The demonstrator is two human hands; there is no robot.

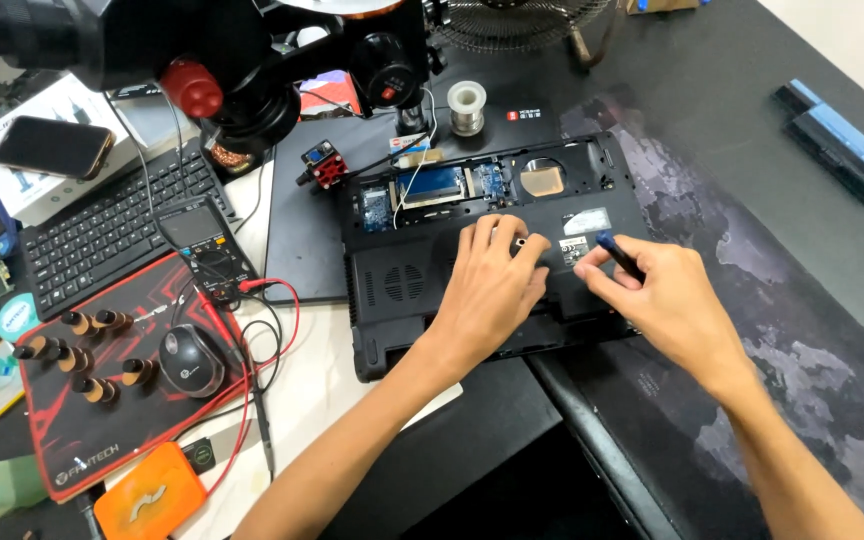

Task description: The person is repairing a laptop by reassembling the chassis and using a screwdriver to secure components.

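Both hands work the upturned laptop (407, 285): left hand (492, 285) rests flat, fingers spread, while right hand (657, 290) pinches a blue-tipped screwdriver (620, 255), which likely needs seating squarely next.

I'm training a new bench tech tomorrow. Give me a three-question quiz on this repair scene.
1. True or false: the laptop lies bottom side up, with a compartment open.
2. What does the right hand hold? A) a dark, blue-tipped tool B) a mouse C) a phone
3. Fill in: the left hand rests on the ____.

Key: 1 true; 2 A; 3 laptop.
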